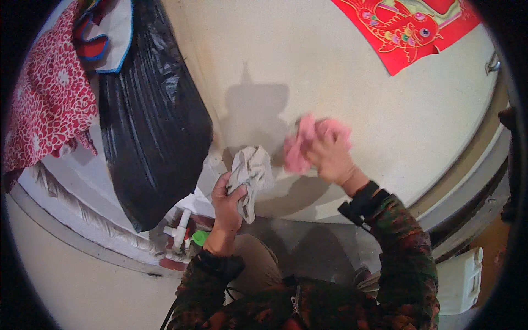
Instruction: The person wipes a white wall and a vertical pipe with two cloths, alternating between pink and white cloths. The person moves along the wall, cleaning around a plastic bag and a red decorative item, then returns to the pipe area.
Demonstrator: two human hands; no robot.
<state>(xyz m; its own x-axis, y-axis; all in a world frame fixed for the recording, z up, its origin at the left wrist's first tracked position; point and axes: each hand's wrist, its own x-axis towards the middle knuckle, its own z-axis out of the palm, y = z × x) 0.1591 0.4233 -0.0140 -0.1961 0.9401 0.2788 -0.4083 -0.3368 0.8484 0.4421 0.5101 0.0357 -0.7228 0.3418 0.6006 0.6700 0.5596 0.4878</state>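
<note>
Slightly left of the picture's middle, my left hand (227, 206) grips a crumpled off-white cloth (253, 169), with the thumb lying over its lower part. My right hand (332, 161) holds a bunched pink cloth (299, 154) to the right of it, in front of the pale wall. Both the hand and the pink cloth are somewhat blurred. The two cloths are apart. The fingertips of my right hand are partly lost in the folds.
A black plastic bag (156, 123) hangs at the left, beside a red-and-white patterned cloth (57, 90). White pipe fittings (179, 233) are low at the left. A red fish decoration (408, 33) is on the wall. A white plastic container (460, 282) stands at lower right.
</note>
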